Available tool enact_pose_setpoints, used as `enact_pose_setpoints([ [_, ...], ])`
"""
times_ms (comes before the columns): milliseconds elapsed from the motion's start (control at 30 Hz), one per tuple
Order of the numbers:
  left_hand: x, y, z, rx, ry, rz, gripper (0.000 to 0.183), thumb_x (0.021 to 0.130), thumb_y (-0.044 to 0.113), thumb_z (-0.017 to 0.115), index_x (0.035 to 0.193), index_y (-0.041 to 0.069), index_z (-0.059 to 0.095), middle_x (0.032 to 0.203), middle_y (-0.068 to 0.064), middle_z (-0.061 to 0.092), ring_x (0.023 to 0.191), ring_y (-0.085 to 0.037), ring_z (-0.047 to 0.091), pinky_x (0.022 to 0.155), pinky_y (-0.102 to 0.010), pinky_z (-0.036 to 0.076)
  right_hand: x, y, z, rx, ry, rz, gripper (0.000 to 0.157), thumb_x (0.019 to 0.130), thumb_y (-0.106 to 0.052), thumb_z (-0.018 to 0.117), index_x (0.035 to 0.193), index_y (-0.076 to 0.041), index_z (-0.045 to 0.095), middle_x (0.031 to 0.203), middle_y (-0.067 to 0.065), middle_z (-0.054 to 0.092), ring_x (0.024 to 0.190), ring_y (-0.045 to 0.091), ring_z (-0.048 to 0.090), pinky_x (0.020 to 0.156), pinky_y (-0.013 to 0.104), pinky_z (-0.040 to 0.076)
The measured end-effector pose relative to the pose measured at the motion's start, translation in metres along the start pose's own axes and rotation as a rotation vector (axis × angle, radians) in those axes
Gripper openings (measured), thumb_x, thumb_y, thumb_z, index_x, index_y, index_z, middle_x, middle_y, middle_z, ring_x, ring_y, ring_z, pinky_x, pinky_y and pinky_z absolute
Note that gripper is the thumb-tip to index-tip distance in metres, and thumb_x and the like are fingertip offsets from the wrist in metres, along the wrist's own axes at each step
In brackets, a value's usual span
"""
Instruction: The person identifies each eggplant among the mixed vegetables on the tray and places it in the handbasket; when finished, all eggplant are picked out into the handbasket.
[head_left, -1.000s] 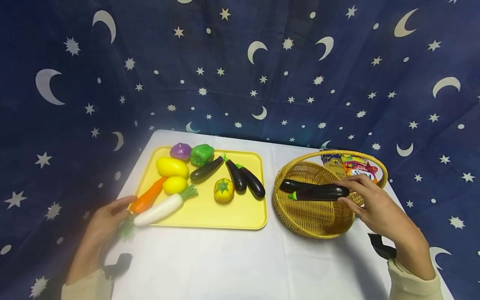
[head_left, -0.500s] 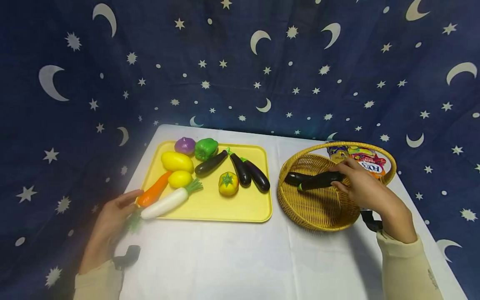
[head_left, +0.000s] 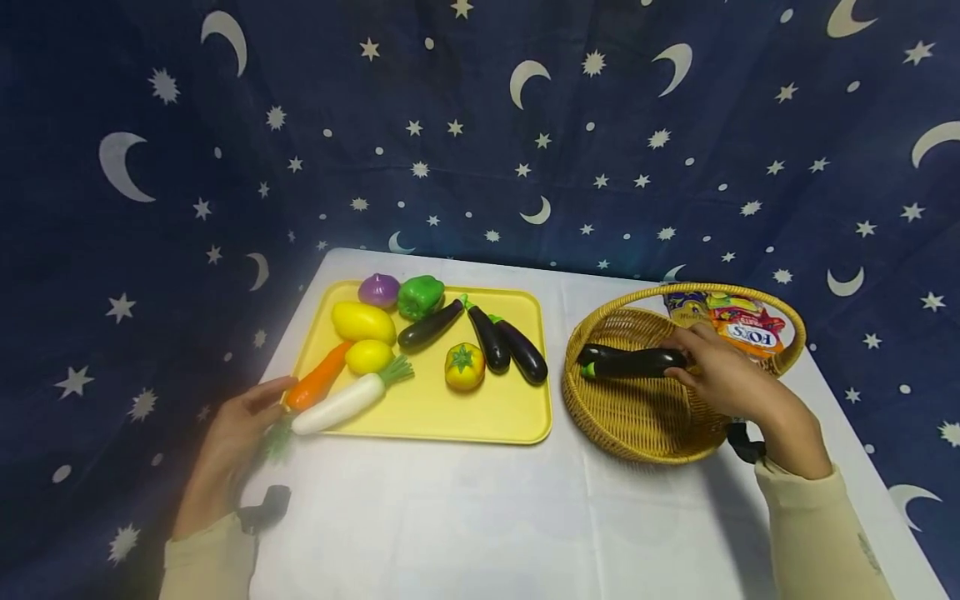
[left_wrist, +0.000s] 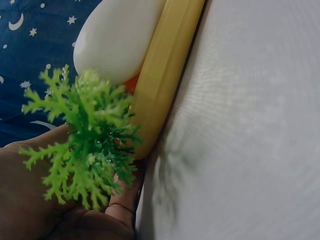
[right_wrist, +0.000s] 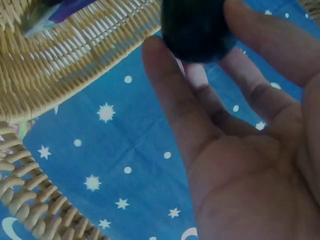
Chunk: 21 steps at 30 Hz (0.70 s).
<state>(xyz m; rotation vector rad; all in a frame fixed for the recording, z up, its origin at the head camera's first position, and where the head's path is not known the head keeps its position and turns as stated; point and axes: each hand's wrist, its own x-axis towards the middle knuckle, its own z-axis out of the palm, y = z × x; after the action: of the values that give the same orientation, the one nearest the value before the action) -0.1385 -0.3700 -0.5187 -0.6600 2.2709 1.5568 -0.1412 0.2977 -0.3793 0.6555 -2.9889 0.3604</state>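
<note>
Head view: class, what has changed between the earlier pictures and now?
The right hand has lowered the long glossy dark-purple eggplant further into the round woven wicker basket and still holds it. The view also shifted. The left hand stays at the corner of the yellow rectangular tray; the long white radish lies as before.

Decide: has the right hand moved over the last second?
Yes: in the head view, against the wicker basket, the right hand, holding an eggplant, has shifted left.
</note>
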Motion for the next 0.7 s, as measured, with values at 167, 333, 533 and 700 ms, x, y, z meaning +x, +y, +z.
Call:
enact_pose_setpoints([
  [167,0.001,-0.001,-0.001,0.029,0.001,0.002,0.063,0.098,0.013,0.059,0.16,0.02,0.05,0.176,-0.009,0.034,0.165,-0.04,0.023,0.131,-0.068,0.023,0.014,0.006,-0.005,0.016,-0.138,0.0,0.024,0.089,-0.006,0.082,0.106,-0.008,0.066,0.1,0.007,0.064,0.093,0.02,0.058,0.078,0.037,0.05],
  [333,0.002,-0.004,-0.001,0.005,0.009,-0.039,0.066,0.096,0.013,0.061,0.161,0.023,0.049,0.176,-0.007,0.034,0.165,-0.039,0.022,0.131,-0.067,0.023,0.039,0.009,-0.01,0.001,-0.288,0.0,0.028,0.085,-0.003,0.084,0.105,-0.005,0.065,0.1,0.007,0.068,0.095,0.023,0.062,0.085,0.047,0.054],
  [533,0.001,-0.001,0.0,0.016,0.019,-0.035,0.062,0.098,0.014,0.06,0.159,0.023,0.051,0.176,-0.007,0.034,0.165,-0.04,0.024,0.13,-0.068,0.025,0.049,0.013,-0.003,0.051,-0.382,0.008,0.029,0.083,-0.001,0.084,0.104,-0.004,0.062,0.096,0.005,0.068,0.087,0.019,0.061,0.078,0.04,0.055],
  [700,-0.001,0.004,0.001,0.019,0.036,-0.016,0.059,0.1,0.012,0.058,0.158,0.021,0.053,0.175,-0.01,0.036,0.164,-0.04,0.027,0.13,-0.066,0.027,0.047,0.016,0.004,0.061,-0.42,0.044,0.034,0.083,-0.004,0.085,0.104,-0.006,0.058,0.091,0.002,0.062,0.081,0.017,0.054,0.072,0.034,0.049],
])
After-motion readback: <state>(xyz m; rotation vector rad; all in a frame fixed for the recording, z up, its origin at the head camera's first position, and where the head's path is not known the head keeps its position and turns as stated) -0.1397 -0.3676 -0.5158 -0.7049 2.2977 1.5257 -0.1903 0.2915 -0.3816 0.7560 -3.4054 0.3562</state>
